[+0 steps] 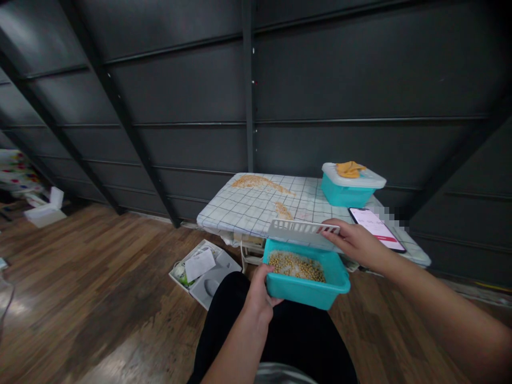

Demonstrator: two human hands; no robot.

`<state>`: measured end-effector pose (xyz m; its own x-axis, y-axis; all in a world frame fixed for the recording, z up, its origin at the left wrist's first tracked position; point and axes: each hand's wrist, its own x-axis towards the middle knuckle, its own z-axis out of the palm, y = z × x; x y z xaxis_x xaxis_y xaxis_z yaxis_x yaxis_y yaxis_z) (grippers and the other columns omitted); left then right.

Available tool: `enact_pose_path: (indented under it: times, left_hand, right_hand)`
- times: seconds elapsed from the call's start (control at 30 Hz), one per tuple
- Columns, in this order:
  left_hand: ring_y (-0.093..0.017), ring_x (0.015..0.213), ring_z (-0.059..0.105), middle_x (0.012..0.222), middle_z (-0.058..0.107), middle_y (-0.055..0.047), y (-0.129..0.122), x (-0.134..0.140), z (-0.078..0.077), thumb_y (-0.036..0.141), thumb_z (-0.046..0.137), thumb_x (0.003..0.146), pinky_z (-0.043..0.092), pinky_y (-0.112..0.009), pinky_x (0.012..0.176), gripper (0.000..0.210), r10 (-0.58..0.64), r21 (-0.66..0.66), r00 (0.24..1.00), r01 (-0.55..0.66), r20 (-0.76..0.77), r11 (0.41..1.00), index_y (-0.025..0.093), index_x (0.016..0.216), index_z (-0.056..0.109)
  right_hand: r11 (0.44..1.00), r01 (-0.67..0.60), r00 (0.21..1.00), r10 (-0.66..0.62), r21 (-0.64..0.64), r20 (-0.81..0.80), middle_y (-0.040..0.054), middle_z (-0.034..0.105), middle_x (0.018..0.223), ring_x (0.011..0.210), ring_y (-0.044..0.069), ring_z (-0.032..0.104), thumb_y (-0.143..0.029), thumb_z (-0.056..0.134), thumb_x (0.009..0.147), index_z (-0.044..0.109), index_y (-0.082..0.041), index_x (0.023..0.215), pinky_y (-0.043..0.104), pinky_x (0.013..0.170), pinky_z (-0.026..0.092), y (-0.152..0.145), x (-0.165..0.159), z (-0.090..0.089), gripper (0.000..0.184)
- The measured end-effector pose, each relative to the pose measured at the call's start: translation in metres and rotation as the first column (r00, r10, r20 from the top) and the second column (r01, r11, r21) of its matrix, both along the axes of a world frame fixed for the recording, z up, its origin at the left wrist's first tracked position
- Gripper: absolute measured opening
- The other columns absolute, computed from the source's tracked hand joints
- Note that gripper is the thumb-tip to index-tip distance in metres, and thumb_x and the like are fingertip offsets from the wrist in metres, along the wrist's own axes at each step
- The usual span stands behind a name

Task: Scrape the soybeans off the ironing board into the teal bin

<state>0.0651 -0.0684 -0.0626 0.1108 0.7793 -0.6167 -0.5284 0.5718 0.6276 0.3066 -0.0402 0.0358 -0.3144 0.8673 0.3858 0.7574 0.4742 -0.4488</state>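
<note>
My left hand (260, 290) is closed on the near left corner of a turquoise plastic bin (306, 293), held over my lap beside the table's front edge. Yellowish beans (306, 266), mixed with paler, smaller bits, cover the bin's bottom. In my right hand (350, 240) is a thin white plastic panel (300, 240) with a row of slots along its top. Gripped by its right end, the panel stands tilted above the bin's far rim. Orange-yellow grains lie on the checked tablecloth (228, 210) beyond, in a long streak (256, 181) and a smaller patch (283, 210).
At the table's back right stands a lidded turquoise box (346, 194) with an orange cloth (350, 169) on top. A lit phone (376, 228) lies before it. An open white box (204, 269) with papers sits on the floor, left of my knees. A dark panelled wall (192, 90) rises behind.
</note>
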Motion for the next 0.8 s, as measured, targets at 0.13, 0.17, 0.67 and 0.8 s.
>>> enact_pose_path:
  times: [0.13, 0.17, 0.67, 0.8]
  left_hand:
    - [-0.024, 0.085, 0.064, 0.101, 0.068, -0.007, 0.001, 0.0, -0.001, 0.035, 0.057, 0.078, 0.055, -0.043, 0.076, 0.035, 0.004, 0.005, 1.0, -0.004, 0.008, 1.0, 0.023, 0.11, 0.061]
    - [-0.024, 0.084, 0.064, 0.101, 0.068, -0.007, 0.002, 0.0, -0.003, 0.035, 0.057, 0.078, 0.055, -0.043, 0.075, 0.034, 0.003, 0.011, 1.0, -0.004, 0.014, 1.0, 0.023, 0.109, 0.061]
    - [-0.023, 0.079, 0.066, 0.094, 0.069, -0.006, 0.004, 0.002, -0.01, 0.034, 0.062, 0.073, 0.056, -0.042, 0.071, 0.035, 0.041, 0.029, 0.998, -0.042, 0.048, 0.999, 0.024, 0.106, 0.061]
    - [-0.023, 0.079, 0.066, 0.094, 0.069, -0.006, 0.003, 0.001, -0.008, 0.034, 0.061, 0.074, 0.056, -0.042, 0.071, 0.034, 0.032, 0.029, 0.998, -0.034, 0.047, 0.999, 0.023, 0.106, 0.061]
  right_hand:
    - [0.997, 0.037, 0.998, -0.033, 0.074, -0.06, 0.0077, 0.073, 0.097, 0.088, 0.026, 0.069, -0.044, 0.05, 0.093, 0.065, -0.024, 0.101, 0.038, 0.076, 0.054, 0.024, 0.001, 0.009, 0.026]
    - [0.994, 0.057, 0.996, -0.05, 0.093, -0.079, 0.008, 0.073, 0.095, 0.086, 0.026, 0.068, -0.044, 0.051, 0.092, 0.065, -0.024, 0.101, 0.039, 0.075, 0.054, 0.034, 0.001, 0.01, 0.026]
    - [0.997, -0.071, 0.995, 0.072, 0.007, -0.074, 0.0076, 0.071, 0.102, 0.094, 0.025, 0.065, -0.043, 0.048, 0.094, 0.063, -0.025, 0.101, 0.042, 0.085, 0.053, 0.115, 0.007, -0.019, 0.024]
    - [0.997, -0.075, 0.995, 0.074, -0.015, -0.067, 0.0083, 0.071, 0.103, 0.095, 0.025, 0.066, -0.045, 0.048, 0.095, 0.064, -0.024, 0.101, 0.041, 0.087, 0.053, 0.105, 0.009, -0.013, 0.027]
